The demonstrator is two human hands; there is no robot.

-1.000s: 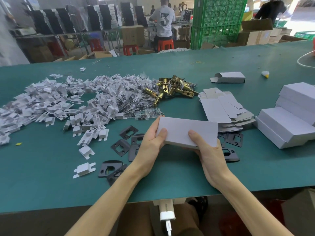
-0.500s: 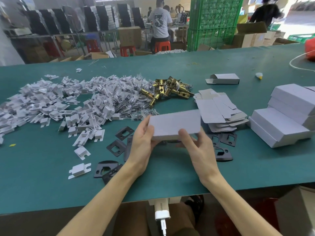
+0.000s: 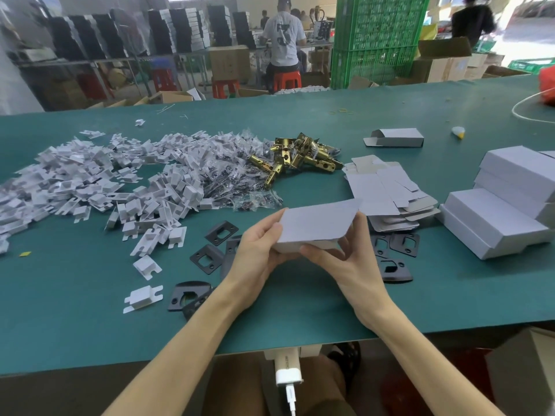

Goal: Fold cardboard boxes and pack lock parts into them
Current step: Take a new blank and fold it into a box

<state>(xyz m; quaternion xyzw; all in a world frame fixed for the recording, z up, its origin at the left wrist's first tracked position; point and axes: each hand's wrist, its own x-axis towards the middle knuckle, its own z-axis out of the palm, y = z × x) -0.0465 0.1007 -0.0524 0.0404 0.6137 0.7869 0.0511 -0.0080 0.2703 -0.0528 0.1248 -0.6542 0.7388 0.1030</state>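
Note:
Both my hands hold a closed white cardboard box [image 3: 315, 225] a little above the green table [image 3: 300, 310]. My left hand [image 3: 258, 250] grips its left end, thumb on top. My right hand [image 3: 345, 262] grips its right end, fingers curled round the near edge and right side. Black strike plates [image 3: 210, 256] lie under and around the box. A heap of brass latch bolts [image 3: 297, 159] sits behind, beside small bags of screws [image 3: 237, 181]. Flat unfolded box blanks [image 3: 387, 193] are stacked to the right.
A wide pile of white cardboard inserts [image 3: 90, 181] covers the left of the table. Finished white boxes [image 3: 507, 205] are stacked at the right edge. One folded box [image 3: 396, 138] with an open flap lies farther back. People work at benches beyond the table.
The box has been lifted off the table and tilted, its right end now higher. My right hand has shifted from the near edge to the box's right end.

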